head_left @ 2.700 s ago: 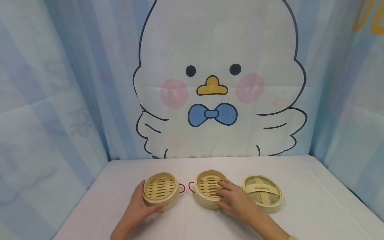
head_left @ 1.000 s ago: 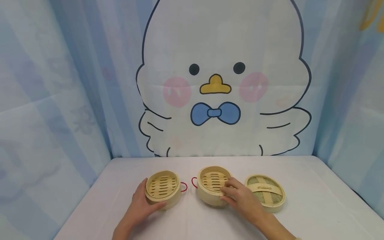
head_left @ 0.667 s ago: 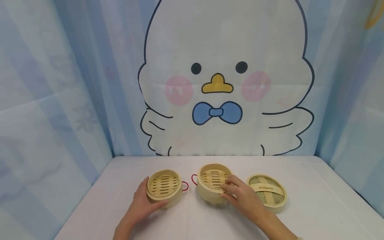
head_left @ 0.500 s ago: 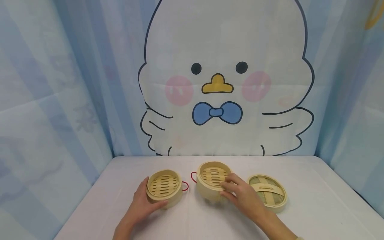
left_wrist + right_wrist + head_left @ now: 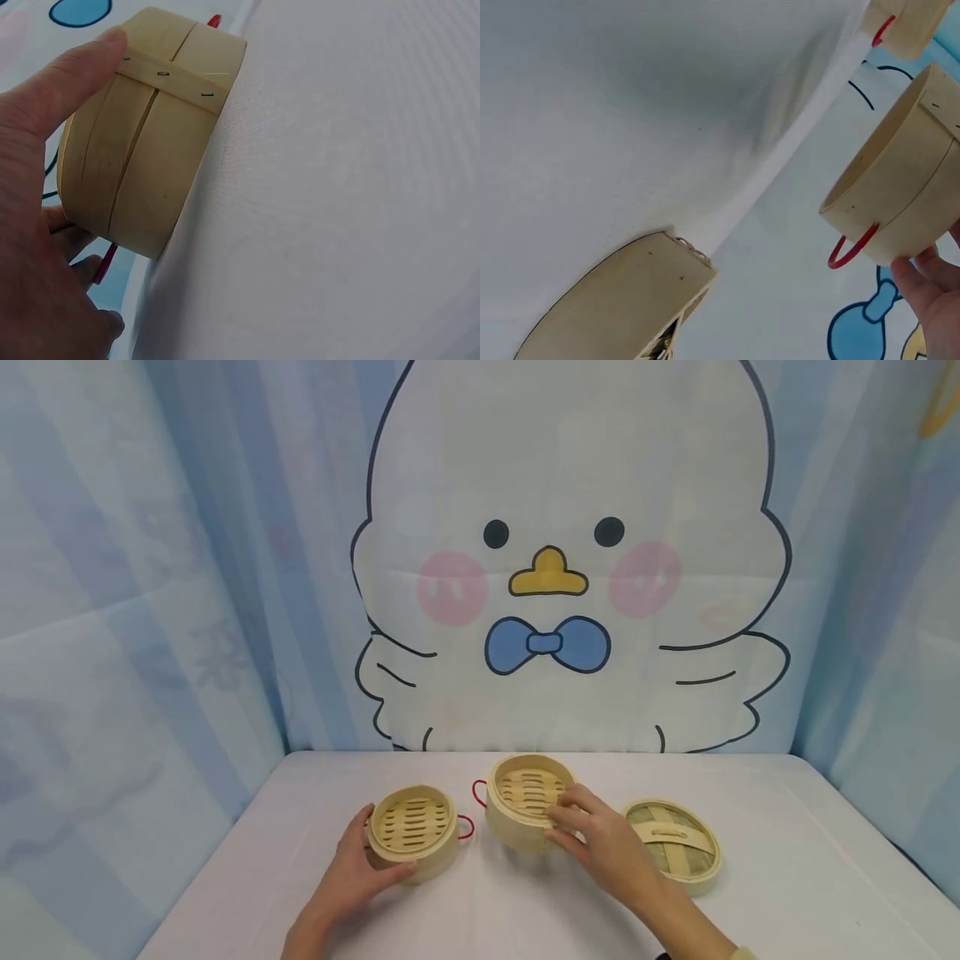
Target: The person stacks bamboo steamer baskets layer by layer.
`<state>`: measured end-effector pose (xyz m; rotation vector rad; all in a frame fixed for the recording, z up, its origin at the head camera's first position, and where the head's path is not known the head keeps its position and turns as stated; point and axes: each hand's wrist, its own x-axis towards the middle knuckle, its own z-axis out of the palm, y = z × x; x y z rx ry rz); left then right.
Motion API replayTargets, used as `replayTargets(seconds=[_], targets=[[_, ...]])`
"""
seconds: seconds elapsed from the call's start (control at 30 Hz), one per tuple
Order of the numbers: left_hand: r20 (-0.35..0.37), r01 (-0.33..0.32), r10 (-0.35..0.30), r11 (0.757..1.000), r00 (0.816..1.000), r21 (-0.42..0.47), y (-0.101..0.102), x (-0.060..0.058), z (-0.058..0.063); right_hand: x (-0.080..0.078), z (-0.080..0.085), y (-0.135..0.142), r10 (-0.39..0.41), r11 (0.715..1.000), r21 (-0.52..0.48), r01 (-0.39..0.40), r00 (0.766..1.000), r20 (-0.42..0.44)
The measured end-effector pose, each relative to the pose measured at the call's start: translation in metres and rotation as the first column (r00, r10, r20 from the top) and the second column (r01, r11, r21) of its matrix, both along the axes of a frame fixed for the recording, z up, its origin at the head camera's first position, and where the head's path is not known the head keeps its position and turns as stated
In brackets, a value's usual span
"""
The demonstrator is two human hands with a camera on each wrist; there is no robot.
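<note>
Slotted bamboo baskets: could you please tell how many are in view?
2: the left basket, which the left hand grips, and the right basket, which the right hand holds above the table.

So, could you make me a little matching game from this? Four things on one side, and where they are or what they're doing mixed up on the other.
Column one
1. Left hand
2. Right hand
3. Round lid
4. Bow tie

Column two
A. Blue, printed on the backdrop
B. Holding a raised basket, clear of the table
C. Gripping a resting basket, down on the tabletop
D. Lying on the tabletop, with no hand holding it

Right pairs: 1-C, 2-B, 3-D, 4-A
</note>
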<state>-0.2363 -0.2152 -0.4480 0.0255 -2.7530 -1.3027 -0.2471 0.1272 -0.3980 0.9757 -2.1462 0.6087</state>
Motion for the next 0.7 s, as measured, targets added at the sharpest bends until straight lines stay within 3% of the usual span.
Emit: replayTargets(seconds=[0.37,0.7], targets=[[-0.018,0.005,-0.004,1.0,1.0,0.026,-0.002,0.0,-0.003,-0.006,0.003,-0.019,-0.023,0.998,-0.054,0.025,0.999,0.04],[-0.046,-0.005,0.006,1.0,0.999,0.019,-0.002,0.001,-0.004,-0.009,0.0,-0.035,0.034,0.988,-0.156,-0.016,0.993,0.113]])
